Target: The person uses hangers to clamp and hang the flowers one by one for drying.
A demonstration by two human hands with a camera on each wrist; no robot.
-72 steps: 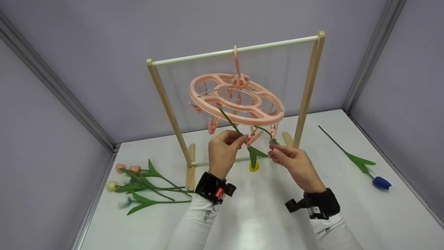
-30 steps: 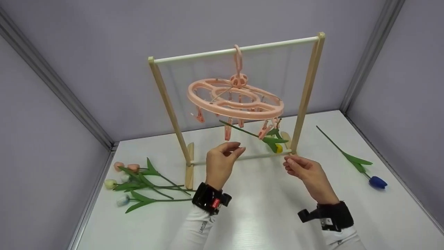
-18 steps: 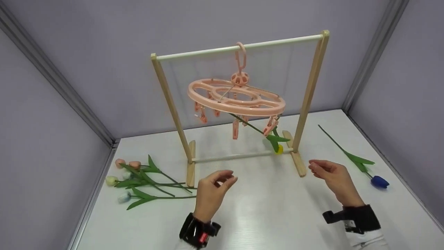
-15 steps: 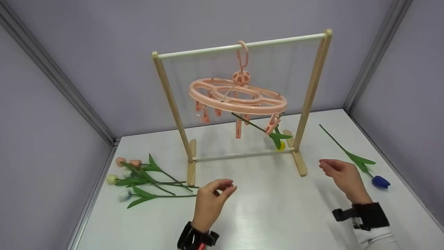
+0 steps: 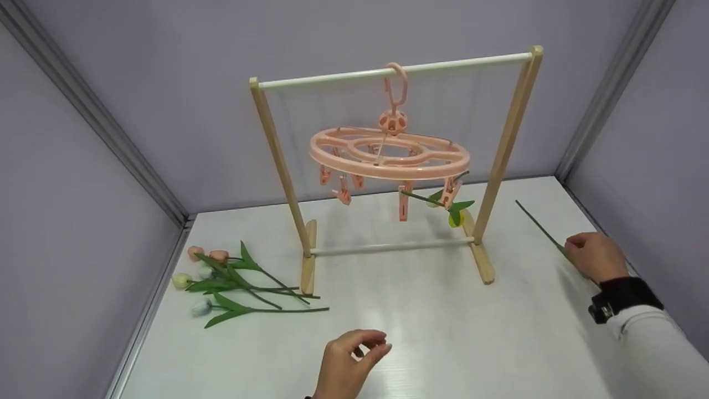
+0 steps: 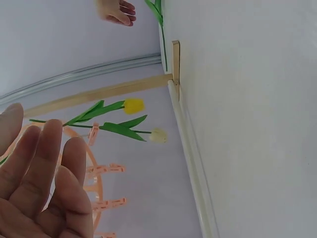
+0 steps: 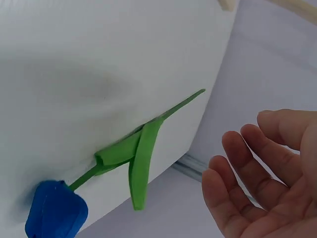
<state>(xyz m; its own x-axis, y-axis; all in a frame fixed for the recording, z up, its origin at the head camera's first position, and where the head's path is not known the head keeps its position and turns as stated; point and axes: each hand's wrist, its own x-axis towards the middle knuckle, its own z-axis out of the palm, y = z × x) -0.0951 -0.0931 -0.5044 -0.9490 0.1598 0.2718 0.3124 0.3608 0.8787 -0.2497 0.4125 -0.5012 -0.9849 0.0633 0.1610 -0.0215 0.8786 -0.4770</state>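
Observation:
My right hand (image 5: 597, 256) is over the blue tulip, hiding its flower and leaves in the head view. The right wrist view shows the blue tulip (image 7: 55, 210) lying on the table, apart from the relaxed, empty fingers of that hand (image 7: 267, 173). My left hand (image 5: 348, 363) is low at the front, fingers loosely bent, holding nothing. From the pink clip hanger (image 5: 390, 172) on the rack, a yellow tulip (image 5: 456, 219) hangs at the right side. Beside it, in the left wrist view, is a pale tulip (image 6: 158, 135).
A wooden rack (image 5: 504, 149) with a white top bar (image 5: 332, 78) carries the hanger. Several tulips, among them a peach one (image 5: 219, 256) and a light blue one (image 5: 201, 307), lie at the left on the white table (image 5: 443, 332). Walls stand behind and at both sides.
Both hands have let go of the tulips at the hanger. My left hand has drawn back to the front; my right has moved right, over the blue tulip. The hanger has swung and turned slightly.

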